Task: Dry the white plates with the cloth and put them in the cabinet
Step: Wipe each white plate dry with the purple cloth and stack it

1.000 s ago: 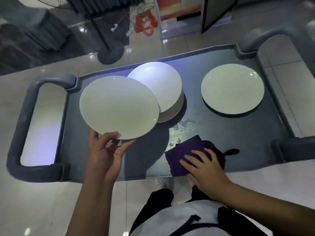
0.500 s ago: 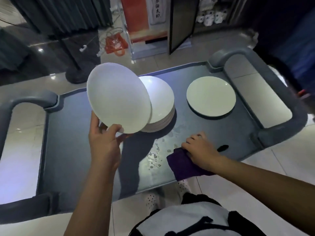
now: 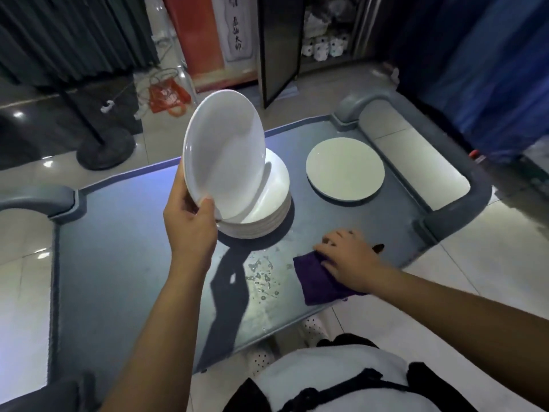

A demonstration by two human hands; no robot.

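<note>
My left hand (image 3: 190, 224) grips a white plate (image 3: 222, 156) by its lower rim and holds it tilted up on edge above the cart. Just behind it sits a stack of white plates (image 3: 267, 209) on the grey cart top (image 3: 118, 263). A single white plate (image 3: 345, 169) lies flat to the right of the stack. My right hand (image 3: 347, 257) rests on a folded purple cloth (image 3: 318, 281) near the cart's front edge, its fingers curling onto the fabric. An open dark cabinet (image 3: 279, 46) stands on the floor beyond the cart.
Water drops (image 3: 261, 278) lie on the cart between my two arms. Grey cart handles rise at the left (image 3: 35, 200) and right (image 3: 457, 209) ends. A fan base (image 3: 104, 150) and an orange bag (image 3: 167, 98) sit on the tiled floor behind.
My left hand has tipped the plate from nearly flat to steeply on edge. My right hand has stayed on the cloth, with its fingers bent more. My view has swung up and right, showing the cabinet.
</note>
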